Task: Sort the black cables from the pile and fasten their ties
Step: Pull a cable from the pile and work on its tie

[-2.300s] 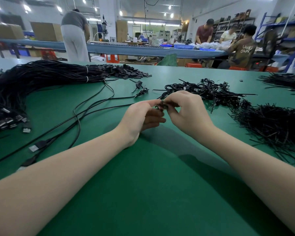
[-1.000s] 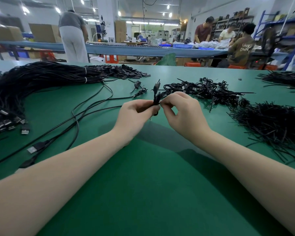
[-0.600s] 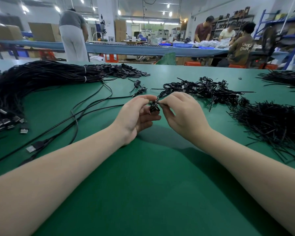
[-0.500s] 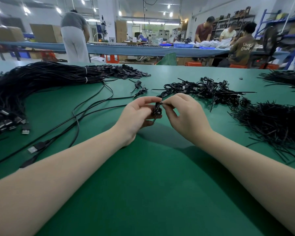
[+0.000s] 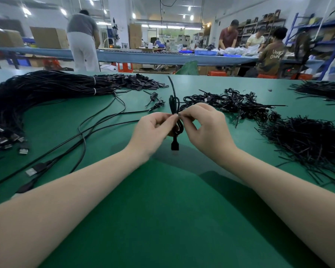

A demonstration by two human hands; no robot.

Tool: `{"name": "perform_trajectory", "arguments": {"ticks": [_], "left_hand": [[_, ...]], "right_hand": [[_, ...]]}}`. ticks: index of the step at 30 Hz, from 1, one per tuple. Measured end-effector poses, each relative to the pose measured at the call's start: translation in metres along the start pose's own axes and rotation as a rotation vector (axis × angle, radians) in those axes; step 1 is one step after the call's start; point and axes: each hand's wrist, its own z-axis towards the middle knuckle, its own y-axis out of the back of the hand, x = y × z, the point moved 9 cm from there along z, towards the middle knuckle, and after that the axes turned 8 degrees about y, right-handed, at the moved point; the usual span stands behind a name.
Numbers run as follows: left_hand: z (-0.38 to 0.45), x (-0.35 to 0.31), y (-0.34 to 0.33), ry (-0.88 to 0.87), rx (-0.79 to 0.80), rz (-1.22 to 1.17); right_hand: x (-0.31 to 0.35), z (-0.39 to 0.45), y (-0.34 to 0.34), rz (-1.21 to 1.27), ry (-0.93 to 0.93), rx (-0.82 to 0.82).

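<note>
Green matting, smooth and faintly glossy, covers the wide worktable (image 5: 162, 219) where I sit, with a long blue bench (image 5: 143, 56) and 4 other workers behind it at the back of the workshop. My left hand (image 5: 153, 132) and my right hand (image 5: 205, 130) meet above the mat, thumbs and forefingers pinched together on a thin black tie (image 5: 172, 89) whose stiff loose end sticks up past my fingertips. Both hands hold the small folded black cable (image 5: 177, 128), a short bundle of rubbery loops standing upright between them, with its blocky rectangular plug (image 5: 174, 146) hanging below my palms just above the mat. My other fingers curl loosely inward. Far to my left lies the thick sheaf of long black cables (image 5: 37, 93), bound by 2 pale bands, its flat metal-tipped plugs fanned at the near end. A few loose long cables (image 5: 97, 130) trail from it across the mat toward me. Beyond my right hand sits the tangled heap of tied cable bundles (image 5: 230, 103), and nearer on my right a bristly mound of straight black ties (image 5: 307, 140).
</note>
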Motion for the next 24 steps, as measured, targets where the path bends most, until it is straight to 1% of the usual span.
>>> {"name": "perform_trajectory", "arguments": {"ticks": [3, 4, 6, 8, 10, 11, 12, 14, 15, 16, 17, 18, 19, 20, 21, 22, 23, 24], "left_hand": [[-0.002, 0.025, -0.015, 0.376, 0.193, -0.248], [-0.004, 0.030, -0.017, 0.454, 0.258, -0.280], [-0.009, 0.031, -0.020, 0.525, 0.398, -0.313], [-0.014, 0.028, -0.024, 0.556, 0.540, -0.345], [-0.019, 0.026, -0.028, 0.563, 0.635, -0.380], [-0.019, 0.026, -0.028, 0.557, 0.632, -0.386], [-0.016, 0.028, -0.026, 0.553, 0.579, -0.384], [-0.007, 0.036, -0.020, 0.541, 0.369, -0.381], [-0.004, 0.037, -0.016, 0.506, 0.264, -0.351], [-0.002, 0.036, -0.012, 0.458, 0.181, -0.263], [0.001, 0.032, -0.007, 0.402, 0.115, -0.113], [0.005, 0.027, -0.001, 0.343, 0.065, 0.068], [0.009, 0.018, 0.006, 0.289, 0.030, 0.253], [0.014, 0.008, 0.014, 0.248, 0.024, 0.425], [0.020, -0.001, 0.023, 0.231, 0.049, 0.587], [0.025, -0.006, 0.034, 0.240, 0.083, 0.759], [0.030, -0.011, 0.051, 0.267, 0.097, 0.954], [0.034, -0.014, 0.072, 0.300, 0.085, 1.165]], "right_hand": [[0.002, 0.000, -0.002, -0.001, 0.015, 0.028], [0.007, 0.001, -0.004, -0.026, 0.060, 0.057], [0.023, -0.001, -0.008, -0.138, 0.235, 0.095], [0.036, -0.003, -0.004, -0.231, 0.394, 0.080], [0.037, -0.004, 0.000, -0.256, 0.440, 0.059], [0.034, -0.002, 0.001, -0.249, 0.414, 0.065], [0.029, 0.002, 0.001, -0.235, 0.365, 0.076], [0.011, 0.014, 0.007, -0.203, 0.229, 0.079], [-0.003, 0.024, 0.013, -0.197, 0.156, 0.073], [-0.020, 0.035, 0.021, -0.214, 0.078, 0.067], [-0.044, 0.045, 0.029, -0.264, -0.015, 0.068], [-0.075, 0.053, 0.039, -0.346, -0.133, 0.099], [-0.109, 0.056, 0.048, -0.433, -0.294, 0.171], [-0.142, 0.050, 0.054, -0.528, -0.485, 0.302], [-0.165, 0.037, 0.055, -0.612, -0.655, 0.476], [-0.174, 0.022, 0.050, -0.665, -0.764, 0.651], [-0.173, 0.010, 0.041, -0.683, -0.803, 0.787], [-0.163, 0.000, 0.030, -0.660, -0.811, 0.856]]}}
